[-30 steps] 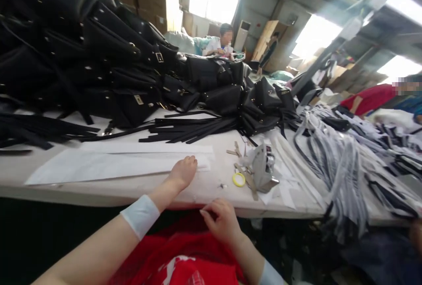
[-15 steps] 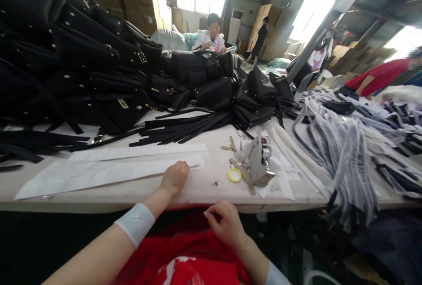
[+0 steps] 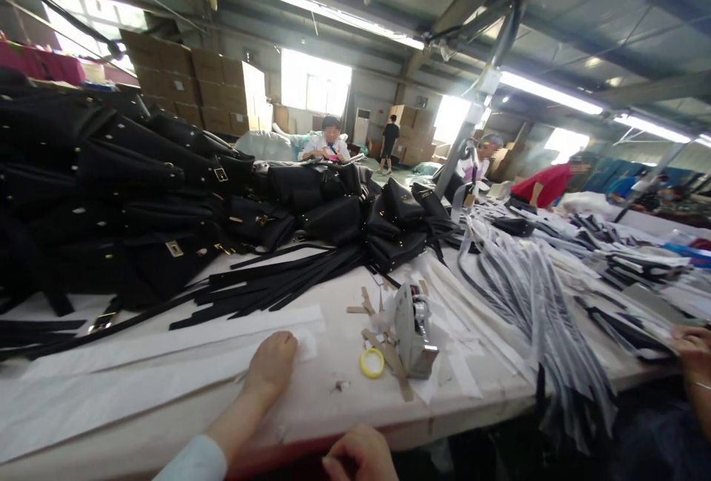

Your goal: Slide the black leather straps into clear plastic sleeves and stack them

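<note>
My left hand is closed, its fingers curled down at the right end of the nearer white strip. The fingertips are hidden beneath the hand. A second white strip lies just behind, roughly alongside the first. My right hand is low at the table's front edge, with fingers curled and thumb drawn in; nothing shows in it, and the picture's bottom edge cuts it off. To the right of my left hand stand a grey tape dispenser and a yellow ring, with brown flat scraps beside them.
Black bags are heaped along the back and left of the table. Loose black straps lie before them. Plastic-wrapped straps hang over the front edge at right. A co-worker's hand is at far right.
The view has tilted up and turned, so the table sits lower and a co-worker's hand shows at right. My left hand stays at the white strip; my right hand remains near the edge.
</note>
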Motion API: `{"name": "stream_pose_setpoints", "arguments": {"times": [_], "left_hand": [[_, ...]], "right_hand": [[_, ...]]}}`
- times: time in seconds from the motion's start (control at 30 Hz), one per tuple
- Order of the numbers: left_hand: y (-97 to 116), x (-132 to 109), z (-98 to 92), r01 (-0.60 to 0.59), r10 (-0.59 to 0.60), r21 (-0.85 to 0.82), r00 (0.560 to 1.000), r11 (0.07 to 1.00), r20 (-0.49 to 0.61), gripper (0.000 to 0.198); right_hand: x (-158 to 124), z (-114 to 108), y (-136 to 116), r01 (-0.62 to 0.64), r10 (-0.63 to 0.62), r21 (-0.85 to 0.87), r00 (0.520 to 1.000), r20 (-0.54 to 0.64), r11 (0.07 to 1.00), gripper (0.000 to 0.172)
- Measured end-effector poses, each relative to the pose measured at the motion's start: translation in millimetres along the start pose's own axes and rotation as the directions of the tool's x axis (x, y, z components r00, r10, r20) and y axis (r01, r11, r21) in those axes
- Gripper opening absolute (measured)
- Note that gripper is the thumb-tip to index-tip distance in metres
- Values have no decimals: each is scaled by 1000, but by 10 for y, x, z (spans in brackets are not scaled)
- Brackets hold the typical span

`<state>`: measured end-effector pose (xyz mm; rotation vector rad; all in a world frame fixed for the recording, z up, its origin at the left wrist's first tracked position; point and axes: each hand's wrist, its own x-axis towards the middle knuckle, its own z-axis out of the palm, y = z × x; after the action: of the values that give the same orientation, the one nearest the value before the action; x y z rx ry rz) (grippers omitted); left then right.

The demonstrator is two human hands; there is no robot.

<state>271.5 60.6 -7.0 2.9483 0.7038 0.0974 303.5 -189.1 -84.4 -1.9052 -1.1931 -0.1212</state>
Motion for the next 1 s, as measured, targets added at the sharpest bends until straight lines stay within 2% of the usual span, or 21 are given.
{"name": "stream_pose_setpoints", "arguments": {"times": [0.1,0.17,0.23,0.33,0.4,0.5,0.63,0.73,0.8,0.87,0.93,1.0], "left_hand": [[53,-41,-30,-21,18,-56,999,998,-40,37],[205,-50,-28,-92,88,-106,995,990,-50,43],[449,-33,4,-209,206,-169,978,963,-35,38],[888,21,116,-355,367,-264,930,897,-4,27],[1141,66,230,-383,401,-302,916,873,-1,27],[1382,149,421,-352,371,-336,929,874,-8,39],[1466,236,583,-300,316,-399,948,866,-27,33],[1411,226,593,-259,265,-471,963,843,-56,32],[1355,175,563,-224,213,-527,974,820,-84,39],[1316,97,517,-197,164,-580,980,791,-110,44],[1308,9,463,-179,114,-704,984,687,-139,46],[1324,-68,407,-175,74,-840,984,513,-160,45]], "right_hand": [[88,-248,-114,-54,55,-8,995,85,999,16],[145,-385,-186,-107,107,-6,987,117,994,16],[170,-461,-224,-142,138,12,980,141,990,16],[131,-484,-239,-158,145,54,972,186,986,13],[71,-476,-238,-166,150,70,971,184,984,12],[-28,-475,-218,-189,176,76,973,148,979,10],[-87,-557,-104,-194,179,82,971,155,978,10],[1,-693,60,-267,265,50,964,32,963,14],[128,-788,174,-366,372,72,922,-106,928,14],[284,-851,260,-434,461,176,871,-171,884,23],[437,-865,308,-439,499,323,857,-129,838,41],[562,-832,321,-423,492,444,870,-46,790,53]]}}
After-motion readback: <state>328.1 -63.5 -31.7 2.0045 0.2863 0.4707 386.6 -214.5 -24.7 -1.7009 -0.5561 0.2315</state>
